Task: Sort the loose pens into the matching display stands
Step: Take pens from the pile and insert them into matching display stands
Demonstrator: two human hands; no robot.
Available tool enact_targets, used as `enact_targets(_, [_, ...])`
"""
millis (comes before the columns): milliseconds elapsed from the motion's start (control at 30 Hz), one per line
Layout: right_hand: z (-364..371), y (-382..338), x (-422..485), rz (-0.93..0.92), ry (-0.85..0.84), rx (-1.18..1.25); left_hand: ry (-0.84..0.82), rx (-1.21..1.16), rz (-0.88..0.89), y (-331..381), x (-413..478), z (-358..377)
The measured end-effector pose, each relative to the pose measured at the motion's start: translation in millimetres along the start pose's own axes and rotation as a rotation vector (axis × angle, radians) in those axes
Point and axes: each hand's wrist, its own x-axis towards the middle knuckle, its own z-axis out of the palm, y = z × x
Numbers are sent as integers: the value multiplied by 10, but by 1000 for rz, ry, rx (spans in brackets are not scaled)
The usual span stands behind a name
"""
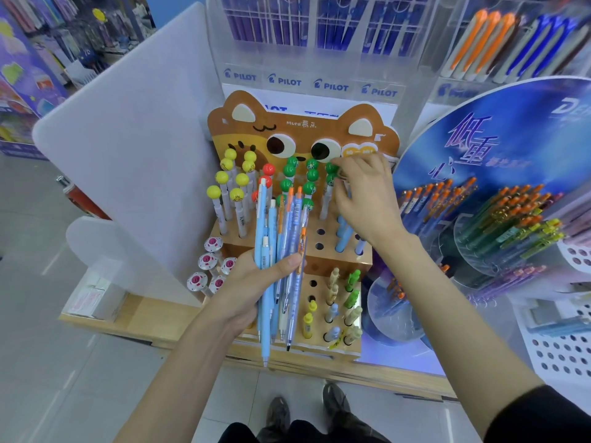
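While the left hand (243, 289) clamps a fanned bundle of loose pens (281, 238) between thumb and curled fingers before the cat-shaped stand (303, 129), the right hand (364, 199) reaches among the green ball-topped pens (311, 175), fingers curled. I cannot tell whether they pinch anything. The uneven fan could slip, or the right wrist could knock the light-blue pens (343, 235) askew.

Blue pens (268, 251), orange-brown stand (339, 260)

White divider panel (128, 123), grey tiled floor (64, 378), wooden shelf (144, 318), perhaps a red extinguisher (75, 195).
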Motion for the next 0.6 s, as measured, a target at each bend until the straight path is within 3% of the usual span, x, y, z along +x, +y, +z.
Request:
enact_targets(367, [204, 14, -46, 69, 117, -60, 9, 4, 10, 20, -2, -9])
enact_targets(600, [133, 23, -71, 50, 84, -47, 7, -7, 15, 16, -5, -3])
